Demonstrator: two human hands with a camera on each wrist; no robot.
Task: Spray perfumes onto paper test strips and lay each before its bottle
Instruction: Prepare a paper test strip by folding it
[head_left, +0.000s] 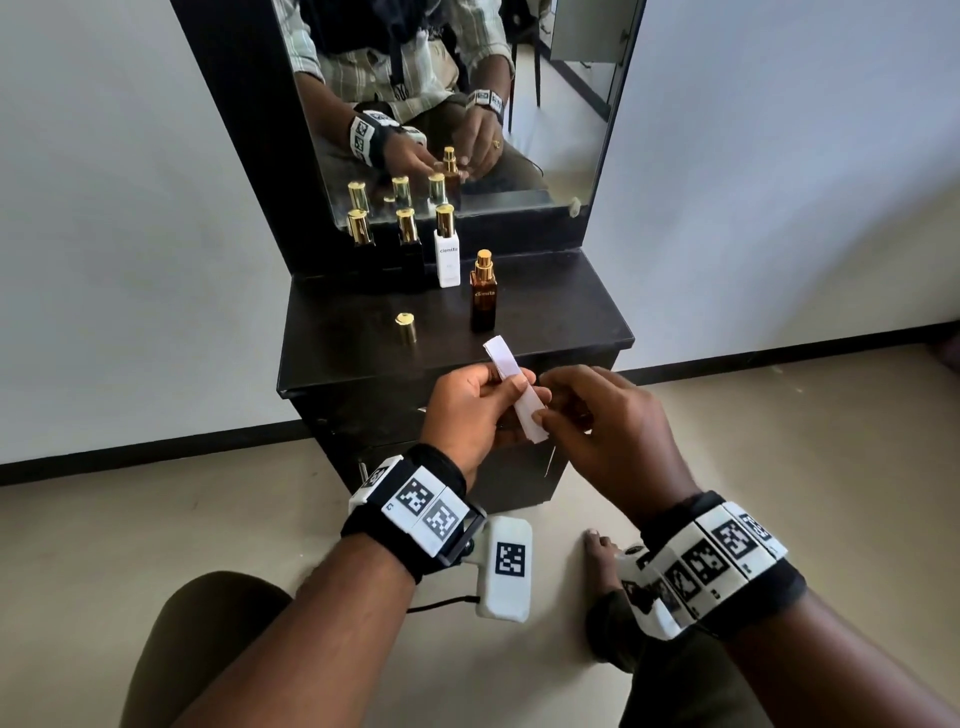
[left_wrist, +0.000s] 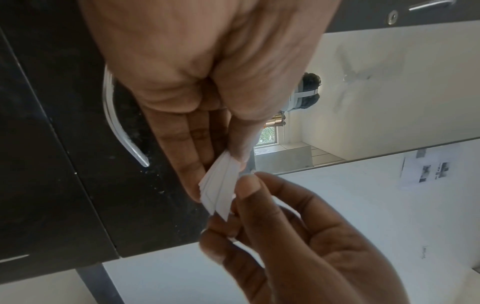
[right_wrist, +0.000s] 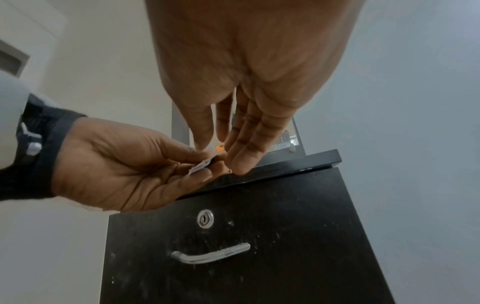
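My left hand (head_left: 480, 405) holds a small stack of white paper test strips (head_left: 511, 382) in front of the black dresser top (head_left: 561, 322), thumb across them. The thumb and forefinger of my right hand (head_left: 558, 415) pinch the stack's lower end. In the left wrist view the strips (left_wrist: 221, 185) fan slightly between my left hand (left_wrist: 205, 164) and right hand (left_wrist: 249, 205). In the right wrist view only an edge of the strips (right_wrist: 201, 165) shows. An uncapped amber perfume bottle (head_left: 483, 299) stands on the dresser, its gold cap (head_left: 406, 327) lying to the left.
A white bottle (head_left: 447, 257) and two black bottles (head_left: 410, 247) with gold caps stand in a row under the mirror (head_left: 467, 104). Below the top is a drawer front with a lock (right_wrist: 205, 218) and metal handle (right_wrist: 210, 254). My knees and one foot are on the floor below.
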